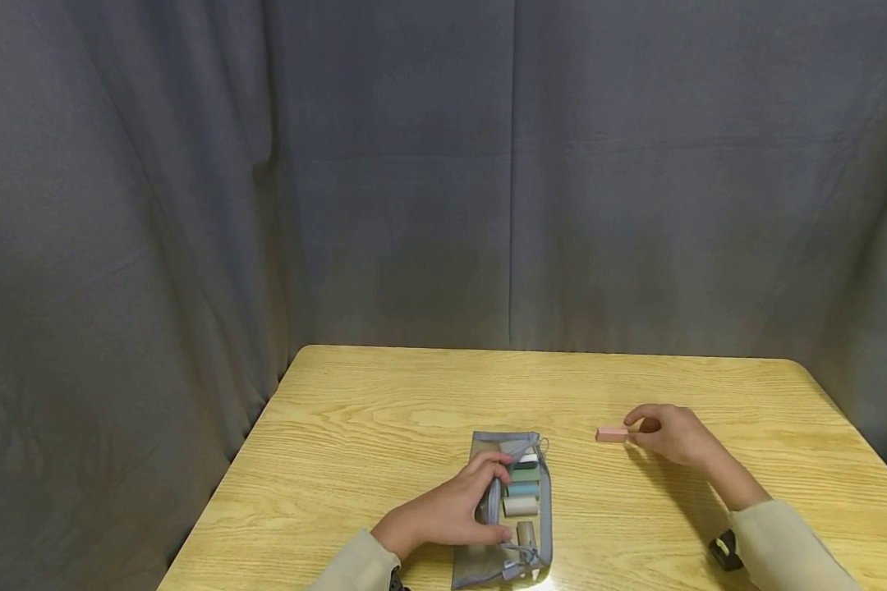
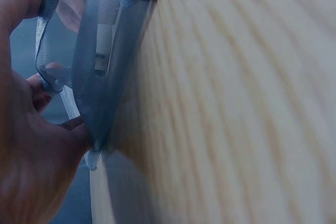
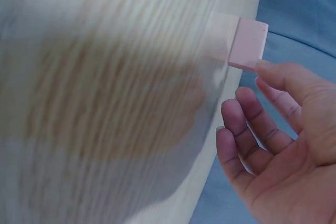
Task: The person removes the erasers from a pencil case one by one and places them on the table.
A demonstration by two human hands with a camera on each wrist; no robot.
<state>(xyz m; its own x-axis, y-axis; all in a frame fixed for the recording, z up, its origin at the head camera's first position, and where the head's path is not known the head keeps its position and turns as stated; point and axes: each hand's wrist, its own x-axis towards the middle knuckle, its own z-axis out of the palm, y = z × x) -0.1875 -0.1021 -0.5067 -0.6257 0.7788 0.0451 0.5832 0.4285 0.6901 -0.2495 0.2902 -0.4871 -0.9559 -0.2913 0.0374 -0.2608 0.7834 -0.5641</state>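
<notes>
In the head view my left hand (image 1: 461, 505) grips the open edge of a grey mesh zip pouch (image 1: 464, 566), its fingers and thumb spread along the opening. Several small blocks lie inside, among them a green block (image 1: 525, 474), a blue block (image 1: 521, 489) and a cream block (image 1: 521, 506). The left wrist view shows the mesh edge (image 2: 86, 72) held up by the left hand (image 2: 31, 124). A pink block (image 1: 611, 434) lies on the table to the right. My right hand (image 1: 673, 435) is at its right end, the thumb touching a corner and the other fingers loosely bent.
The wooden table (image 1: 384, 394) has rounded far corners. Grey curtains (image 1: 392, 180) hang behind it and down both sides. The pouch lies near the front of the table, left of the pink block.
</notes>
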